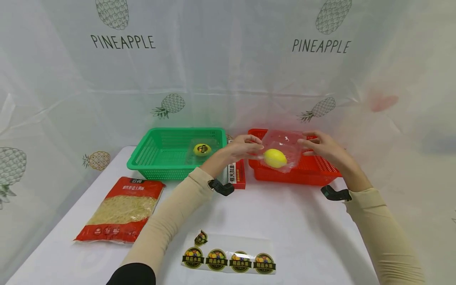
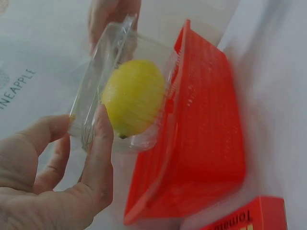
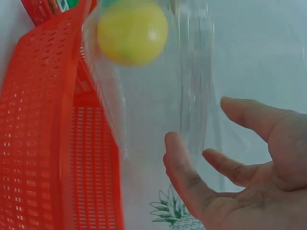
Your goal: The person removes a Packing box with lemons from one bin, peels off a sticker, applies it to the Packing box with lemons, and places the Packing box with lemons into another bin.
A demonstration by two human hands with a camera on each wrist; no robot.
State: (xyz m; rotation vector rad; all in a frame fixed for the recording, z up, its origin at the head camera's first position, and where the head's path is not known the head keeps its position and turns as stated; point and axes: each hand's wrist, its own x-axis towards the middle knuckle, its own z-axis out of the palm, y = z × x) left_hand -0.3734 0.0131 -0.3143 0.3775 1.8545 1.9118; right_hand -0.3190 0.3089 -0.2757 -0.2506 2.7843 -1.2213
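A clear plastic clamshell box [image 1: 290, 147] with a yellow lemon [image 1: 275, 158] inside is held tilted over the red basket [image 1: 285, 177]. My left hand [image 1: 242, 146] pinches the box's left edge between thumb and fingers, close by the lemon. In the left wrist view the box's lid and base lie together along that edge. My right hand [image 1: 325, 148] is at the opposite end. The right wrist view shows its thumb and fingers spread, with one fingertip [image 3: 173, 141] right at the plastic wall. No label shows on this lemon.
At the left, a green basket [image 1: 171, 173] holds a clear box with a labelled lemon [image 1: 202, 149]. A red carton [image 1: 239, 176] stands between the baskets. A pasta bag [image 1: 122, 209] lies front left, and a sheet of round stickers [image 1: 228, 259] at the front.
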